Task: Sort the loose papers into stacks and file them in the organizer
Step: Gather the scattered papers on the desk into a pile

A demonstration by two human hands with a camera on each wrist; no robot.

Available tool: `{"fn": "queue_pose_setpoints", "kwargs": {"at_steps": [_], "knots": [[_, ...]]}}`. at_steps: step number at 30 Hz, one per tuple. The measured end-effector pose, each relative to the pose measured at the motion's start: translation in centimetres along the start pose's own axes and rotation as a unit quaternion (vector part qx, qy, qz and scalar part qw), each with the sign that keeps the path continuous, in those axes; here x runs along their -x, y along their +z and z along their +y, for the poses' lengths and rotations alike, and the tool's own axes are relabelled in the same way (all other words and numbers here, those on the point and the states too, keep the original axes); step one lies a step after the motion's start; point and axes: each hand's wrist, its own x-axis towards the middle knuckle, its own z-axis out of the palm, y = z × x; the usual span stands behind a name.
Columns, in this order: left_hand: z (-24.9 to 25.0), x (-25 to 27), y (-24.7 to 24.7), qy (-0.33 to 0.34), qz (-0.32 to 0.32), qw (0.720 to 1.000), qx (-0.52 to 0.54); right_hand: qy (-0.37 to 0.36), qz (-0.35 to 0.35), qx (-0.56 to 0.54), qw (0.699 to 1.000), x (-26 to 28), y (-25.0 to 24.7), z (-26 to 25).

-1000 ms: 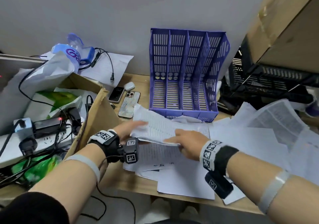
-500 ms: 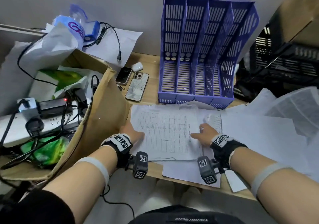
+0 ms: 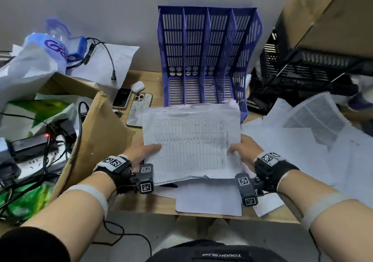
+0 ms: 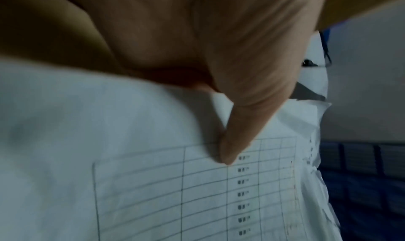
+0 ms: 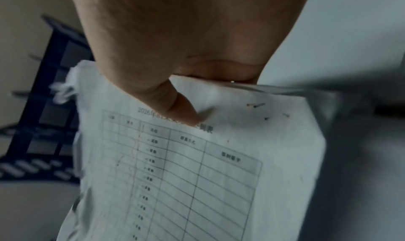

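Both hands hold a thin stack of papers with a printed table on top, lifted off the desk in front of the blue organizer. My left hand pinches its left edge, thumb on top. My right hand pinches the right edge, thumb on the sheet. The stack has ragged far edges. The organizer's slots hold nothing. More loose papers lie on the desk under and right of the stack.
A cardboard box with a power strip and cables stands at the left. Two phones and an earbud case lie left of the organizer. A black crate sits at the right, with a heap of sheets in front.
A second ago the hands were gathering sheets flat on the desk. Now the stack is squared, gripped at both side edges and raised toward the organizer.
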Motion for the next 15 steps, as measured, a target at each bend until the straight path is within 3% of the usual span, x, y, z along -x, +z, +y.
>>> {"fn": "queue_pose_setpoints", "kwargs": {"at_steps": [2,4,6,9,11,15], "knots": [[1.6,-0.5,2.6,0.02,-0.041,0.999,-0.018,0.005,0.034,-0.029,0.999,0.9,-3.3,0.8],[3.1,-1.1,5.2,0.026,-0.039,0.999,-0.028,0.01,0.102,-0.018,0.995,1.7,-6.4,2.7],[3.8,-2.1,7.3,0.022,-0.029,0.999,-0.035,0.04,0.145,0.127,0.98,2.6,-9.1,5.7],[4.3,-3.3,8.9,0.01,-0.008,1.0,-0.025,0.116,0.053,0.411,0.903,4.6,-11.1,10.6],[4.7,-3.6,9.3,-0.001,0.012,1.0,-0.009,0.107,0.021,0.466,0.878,5.4,-11.2,12.7],[5.3,-3.9,8.6,-0.033,0.07,0.995,0.062,0.062,0.033,0.498,0.864,4.8,-10.4,14.8]]}}
